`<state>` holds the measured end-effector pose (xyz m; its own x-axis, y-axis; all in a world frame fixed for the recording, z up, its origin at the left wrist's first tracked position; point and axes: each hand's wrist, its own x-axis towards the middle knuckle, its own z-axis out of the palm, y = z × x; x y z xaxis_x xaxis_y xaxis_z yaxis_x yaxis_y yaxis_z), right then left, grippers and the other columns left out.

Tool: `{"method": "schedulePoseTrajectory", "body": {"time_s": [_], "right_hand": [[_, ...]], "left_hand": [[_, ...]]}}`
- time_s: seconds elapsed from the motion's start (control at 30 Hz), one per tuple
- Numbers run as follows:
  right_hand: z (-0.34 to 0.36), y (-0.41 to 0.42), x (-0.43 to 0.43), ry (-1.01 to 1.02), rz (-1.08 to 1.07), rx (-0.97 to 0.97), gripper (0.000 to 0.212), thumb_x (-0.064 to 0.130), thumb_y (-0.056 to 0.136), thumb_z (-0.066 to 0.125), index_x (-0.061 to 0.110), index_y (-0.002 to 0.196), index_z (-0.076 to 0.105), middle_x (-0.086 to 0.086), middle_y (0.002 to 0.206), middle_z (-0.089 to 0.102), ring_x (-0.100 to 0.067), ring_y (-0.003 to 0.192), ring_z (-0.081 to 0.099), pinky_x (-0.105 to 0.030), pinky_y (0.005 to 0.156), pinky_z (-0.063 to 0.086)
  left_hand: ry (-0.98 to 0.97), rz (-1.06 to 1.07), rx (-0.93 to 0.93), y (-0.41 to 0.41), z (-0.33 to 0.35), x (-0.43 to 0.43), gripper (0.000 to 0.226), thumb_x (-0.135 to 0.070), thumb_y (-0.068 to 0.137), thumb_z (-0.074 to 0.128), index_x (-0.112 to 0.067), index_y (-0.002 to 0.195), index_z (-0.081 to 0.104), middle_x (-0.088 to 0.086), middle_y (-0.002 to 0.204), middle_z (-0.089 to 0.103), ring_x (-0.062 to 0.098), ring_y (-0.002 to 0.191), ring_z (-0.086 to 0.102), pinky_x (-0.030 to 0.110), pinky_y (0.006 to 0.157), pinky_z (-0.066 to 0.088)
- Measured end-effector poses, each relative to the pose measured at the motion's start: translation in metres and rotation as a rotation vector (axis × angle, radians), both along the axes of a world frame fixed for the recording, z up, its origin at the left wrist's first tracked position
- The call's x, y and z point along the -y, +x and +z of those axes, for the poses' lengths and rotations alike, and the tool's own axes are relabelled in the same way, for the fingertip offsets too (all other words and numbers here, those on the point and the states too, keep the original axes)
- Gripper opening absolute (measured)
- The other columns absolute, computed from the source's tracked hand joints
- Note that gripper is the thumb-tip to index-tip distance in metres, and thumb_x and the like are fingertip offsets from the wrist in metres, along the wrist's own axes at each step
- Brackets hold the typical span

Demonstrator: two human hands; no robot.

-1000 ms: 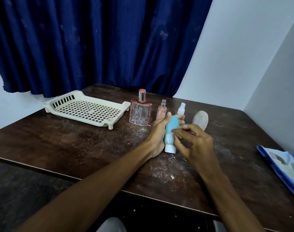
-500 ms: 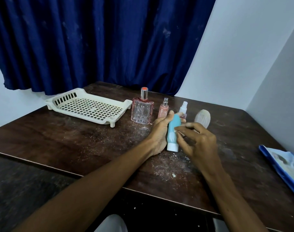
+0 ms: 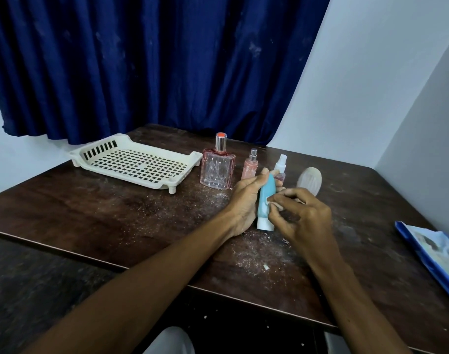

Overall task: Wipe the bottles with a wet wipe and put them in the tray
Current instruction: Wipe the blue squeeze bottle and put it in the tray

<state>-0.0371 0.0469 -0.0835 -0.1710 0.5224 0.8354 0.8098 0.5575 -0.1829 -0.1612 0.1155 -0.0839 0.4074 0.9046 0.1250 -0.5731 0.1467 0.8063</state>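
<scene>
Left hand (image 3: 246, 198) grips teal bottle (image 3: 266, 198) — right hand (image 3: 298, 215) wiping.

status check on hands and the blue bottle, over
Left hand grips blue bottle. Right hand pinches wet wipe against it. Tray holds no bottles yet; pink perfume bottle stands between.
</scene>
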Motion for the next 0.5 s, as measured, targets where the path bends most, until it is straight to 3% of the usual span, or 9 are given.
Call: {"method": "schedulePoseTrajectory", "body": {"time_s": [0.13,0.27,0.4,0.5], "right_hand": [[-0.0005,-0.0031,0.0016,0.011,0.021,0.040,0.017,0.009,0.080,0.073,0.002,0.095,0.077,-0.013,0.094,0.068,-0.017,0.082,0.068,-0.020,0.079,0.055],[0.0000,0.0000,0.0003,0.027,0.000,0.013,0.017,0.010,0.080,0.072,0.003,0.093,0.078,-0.012,0.091,0.068,-0.019,0.081,0.069,-0.023,0.074,0.057],[-0.0001,-0.0052,0.0014,0.034,0.030,0.070,0.015,0.006,0.079,0.074,0.001,0.093,0.077,-0.013,0.092,0.068,-0.020,0.081,0.068,-0.025,0.074,0.058],[0.0001,-0.0018,0.0024,0.023,0.012,0.059,0.018,0.001,0.075,0.079,0.002,0.093,0.077,-0.013,0.092,0.068,-0.019,0.081,0.068,-0.022,0.075,0.056]], "left_hand": [[0.017,-0.004,-0.002,-0.0005,0.0010,0.0020,0.035,-0.030,0.103,0.046,-0.004,0.120,0.063,0.012,0.114,0.063,0.015,0.091,0.064,0.028,0.085,0.057],[0.020,0.012,-0.010,0.0003,-0.0003,0.0012,0.039,-0.031,0.102,0.049,-0.002,0.123,0.063,0.016,0.118,0.060,0.018,0.094,0.063,0.030,0.080,0.058],[0.037,0.013,-0.043,-0.0006,0.0004,0.0022,0.041,-0.033,0.102,0.050,-0.002,0.124,0.064,0.019,0.126,0.061,0.019,0.100,0.062,0.036,0.099,0.050],[0.034,0.023,-0.049,-0.0001,0.0002,0.0021,0.041,-0.033,0.101,0.050,-0.002,0.124,0.063,0.016,0.121,0.061,0.019,0.098,0.061,0.035,0.093,0.054]]}}
